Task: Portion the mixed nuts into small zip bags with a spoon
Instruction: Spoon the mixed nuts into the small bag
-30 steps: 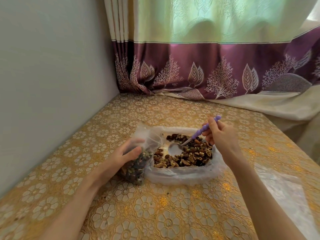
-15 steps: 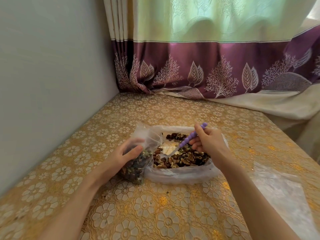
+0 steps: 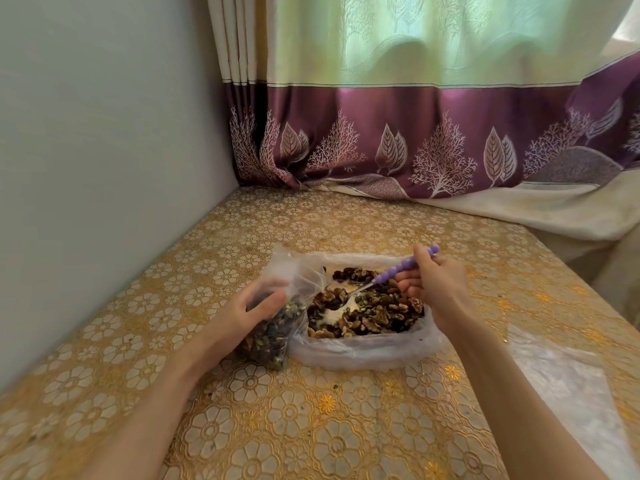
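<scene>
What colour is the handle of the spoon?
Purple, with a beaded shape; the spoon handle shows clearly in the head view, held in the right hand.

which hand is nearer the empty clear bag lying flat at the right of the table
Right. The right hand holds the purple spoon beside the empty clear bag; the left hand grips the small zip bag farther away.

**Occlusions and cut-offs**

Spoon point(image 3: 388, 282) bowl buried in mixed nuts point(image 3: 374, 313); fill cannot be told. Left hand point(image 3: 242, 313) covers zip bag point(image 3: 277, 327) side. Clear plastic sheet point(image 3: 568, 386) runs off right edge. Both forearms cropped below.
</scene>
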A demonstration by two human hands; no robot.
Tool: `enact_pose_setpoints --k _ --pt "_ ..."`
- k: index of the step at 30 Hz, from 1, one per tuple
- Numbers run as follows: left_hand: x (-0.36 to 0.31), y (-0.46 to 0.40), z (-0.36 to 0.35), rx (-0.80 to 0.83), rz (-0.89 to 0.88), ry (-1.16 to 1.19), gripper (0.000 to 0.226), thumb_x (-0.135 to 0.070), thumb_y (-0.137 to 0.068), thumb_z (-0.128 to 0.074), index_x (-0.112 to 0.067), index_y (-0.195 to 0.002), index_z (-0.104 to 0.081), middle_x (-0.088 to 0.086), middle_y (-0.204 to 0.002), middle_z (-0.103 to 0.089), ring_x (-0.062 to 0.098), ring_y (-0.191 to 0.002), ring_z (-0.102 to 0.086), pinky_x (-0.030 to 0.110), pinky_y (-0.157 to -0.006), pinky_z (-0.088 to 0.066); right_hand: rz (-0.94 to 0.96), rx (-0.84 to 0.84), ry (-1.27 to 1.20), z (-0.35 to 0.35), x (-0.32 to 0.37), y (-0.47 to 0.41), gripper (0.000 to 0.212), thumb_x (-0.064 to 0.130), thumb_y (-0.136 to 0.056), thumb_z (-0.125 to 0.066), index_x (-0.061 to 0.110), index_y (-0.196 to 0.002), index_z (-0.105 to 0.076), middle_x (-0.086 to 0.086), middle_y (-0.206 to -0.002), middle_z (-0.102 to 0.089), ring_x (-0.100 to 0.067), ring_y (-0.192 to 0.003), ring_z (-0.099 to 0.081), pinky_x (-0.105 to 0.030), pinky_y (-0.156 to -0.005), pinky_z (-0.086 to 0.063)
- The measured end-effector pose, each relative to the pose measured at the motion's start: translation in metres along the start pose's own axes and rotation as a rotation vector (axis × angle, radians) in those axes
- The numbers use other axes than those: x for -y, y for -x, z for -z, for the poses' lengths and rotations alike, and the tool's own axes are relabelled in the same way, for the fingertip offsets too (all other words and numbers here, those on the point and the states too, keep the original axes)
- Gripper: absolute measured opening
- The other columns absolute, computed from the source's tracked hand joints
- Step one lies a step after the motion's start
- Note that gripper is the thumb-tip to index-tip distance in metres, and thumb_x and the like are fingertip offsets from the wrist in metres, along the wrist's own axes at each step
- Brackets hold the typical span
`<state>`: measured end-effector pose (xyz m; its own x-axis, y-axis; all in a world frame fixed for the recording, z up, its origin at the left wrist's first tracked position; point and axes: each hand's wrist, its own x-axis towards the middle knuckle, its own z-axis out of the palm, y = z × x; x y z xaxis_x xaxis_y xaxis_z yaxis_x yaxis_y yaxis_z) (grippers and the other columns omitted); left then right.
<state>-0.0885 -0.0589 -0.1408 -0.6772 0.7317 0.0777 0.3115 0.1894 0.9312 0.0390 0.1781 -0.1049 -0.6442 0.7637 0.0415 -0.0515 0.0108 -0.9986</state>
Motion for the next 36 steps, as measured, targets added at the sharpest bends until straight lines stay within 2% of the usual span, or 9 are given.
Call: enact_pose_setpoints --k 4,11,16,19,23,26,30,34,36 --pt "-0.002 0.0 -0.001 -0.012 0.009 -0.006 0.059 -0.07 -0.063 -0.053 -0.041 -0.115 -0.056 -0.022 -0.106 -0.061 -0.01 -0.093 -0.06 0.012 -0.074 -0.045 0.082 -0.054 -0.053 0.003 0.005 0.001 0.038 0.021 -0.1 -0.043 0.003 -0.071 -0.059 0.001 -0.046 -0.064 -0.005 -0.039 -0.055 -0.013 -0.039 -0.044" --pt "-0.005 0.002 -0.003 -0.011 -0.001 -0.011 0.084 -0.089 -0.044 -0.054 -0.042 -0.114 -0.055 -0.023 -0.105 -0.063 -0.007 -0.091 -0.061 0.014 -0.074 -0.045 0.224 -0.071 -0.182 0.0 0.02 0.007 0.037 0.023 -0.1 -0.044 0.003 -0.073 -0.06 0.0 -0.05 -0.064 -0.008 -0.044 -0.058 -0.015 -0.041 -0.045" --pt "-0.005 0.002 -0.003 -0.014 0.008 -0.014 0.083 -0.09 -0.043 -0.053 -0.043 -0.112 -0.057 -0.024 -0.103 -0.063 -0.007 -0.091 -0.061 0.019 -0.079 -0.045 0.271 0.013 -0.239 -0.013 0.028 0.021 0.035 0.025 -0.099 -0.045 0.002 -0.078 -0.062 -0.009 -0.064 -0.068 -0.013 -0.052 -0.061 -0.017 -0.046 -0.049" --pt "-0.004 0.001 -0.002 -0.008 0.0 0.02 0.081 -0.087 -0.046 -0.056 -0.04 -0.112 -0.058 -0.024 -0.102 -0.066 -0.002 -0.095 -0.063 0.025 -0.084 -0.047 0.354 0.103 -0.201 -0.026 0.031 0.034 0.033 0.023 -0.099 -0.045 0.005 -0.077 -0.063 -0.005 -0.062 -0.07 -0.014 -0.053 -0.064 -0.017 -0.049 -0.051" --pt "-0.003 0.001 -0.003 -0.032 0.003 0.1 0.087 -0.086 -0.038 -0.062 -0.036 -0.109 -0.058 -0.02 -0.099 -0.069 0.002 -0.091 -0.066 0.024 -0.078 -0.049 0.524 0.227 -0.106 -0.036 0.034 0.045 0.028 0.014 -0.1 -0.043 0.007 -0.08 -0.062 0.003 -0.067 -0.072 -0.012 -0.056 -0.065 -0.017 -0.053 -0.053" --pt "-0.003 0.001 -0.003 -0.055 -0.013 0.132 0.092 -0.086 -0.037 -0.064 -0.033 -0.113 -0.058 -0.011 -0.103 -0.07 0.007 -0.094 -0.066 0.022 -0.077 -0.05 0.559 0.261 -0.105 -0.036 0.036 0.045 0.025 0.01 -0.099 -0.042 0.008 -0.083 -0.061 0.004 -0.07 -0.073 -0.013 -0.059 -0.065 -0.018 -0.055 -0.052" --pt "-0.004 0.002 -0.001 -0.072 -0.025 0.107 0.096 -0.089 -0.035 -0.059 -0.037 -0.117 -0.056 -0.02 -0.105 -0.064 -0.005 -0.09 -0.063 0.013 -0.072 -0.049 0.519 0.2 -0.17 -0.03 0.035 0.04 0.026 0.013 -0.1 -0.042 0.006 -0.085 -0.063 -0.002 -0.071 -0.072 -0.016 -0.062 -0.065 -0.021 -0.056 -0.053" --pt "-0.001 0.001 0.004 -0.119 -0.032 0.124 0.089 -0.085 -0.042 -0.061 -0.036 -0.116 -0.06 -0.01 -0.112 -0.067 0.006 -0.102 -0.062 0.029 -0.088 -0.048 0.445 0.026 -0.233 -0.024 0.029 0.028 0.03 0.02 -0.1 -0.044 0.003 -0.084 -0.063 -0.004 -0.067 -0.07 -0.016 -0.06 -0.065 -0.021 -0.054 -0.052" --pt "-0.001 0.001 0.006 -0.142 -0.05 0.135 0.074 -0.084 -0.046 -0.06 -0.043 -0.108 -0.064 -0.013 -0.107 -0.069 0.004 -0.098 -0.064 0.028 -0.084 -0.048 0.398 -0.033 -0.219 -0.02 0.023 0.023 0.031 0.021 -0.1 -0.044 0.005 -0.081 -0.063 -0.001 -0.063 -0.07 -0.013 -0.056 -0.064 -0.019 -0.052 -0.051"
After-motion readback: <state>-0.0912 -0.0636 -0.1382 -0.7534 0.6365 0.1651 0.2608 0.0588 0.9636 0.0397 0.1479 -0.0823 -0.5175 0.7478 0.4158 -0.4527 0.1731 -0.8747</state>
